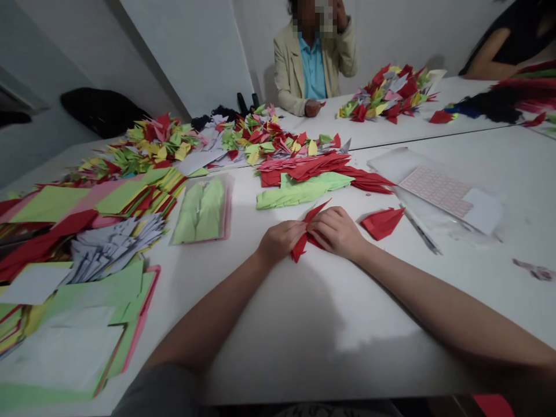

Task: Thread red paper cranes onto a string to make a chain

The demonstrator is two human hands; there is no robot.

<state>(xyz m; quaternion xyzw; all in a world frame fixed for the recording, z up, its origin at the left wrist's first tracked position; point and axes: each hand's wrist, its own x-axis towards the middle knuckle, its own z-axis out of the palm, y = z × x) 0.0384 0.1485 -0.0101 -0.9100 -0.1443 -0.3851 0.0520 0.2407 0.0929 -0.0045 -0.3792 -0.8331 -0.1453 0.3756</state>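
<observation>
I register two white tabletops (pixel 278 341) butted along one seam. Paper stacks (pixel 73 208) occupy the left edge. Just right of them lies a clear sleeve (pixel 200 209) of green paper. Red and green sheets (pixel 299 179) rest against the seam; folded paper pieces (pixel 269 136) cover the far tabletop. Toward the right edge I note a red paper piece (pixel 382 223), a pen (pixel 421 230) and a label sheet (pixel 435 191).

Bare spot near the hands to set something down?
Between the forearms, below the left hand and right hand, white tabletop shows. Another patch: right of the pen, above the right forearm. Crowded: paper stacks along the left, folded red paper beyond the hands.
</observation>
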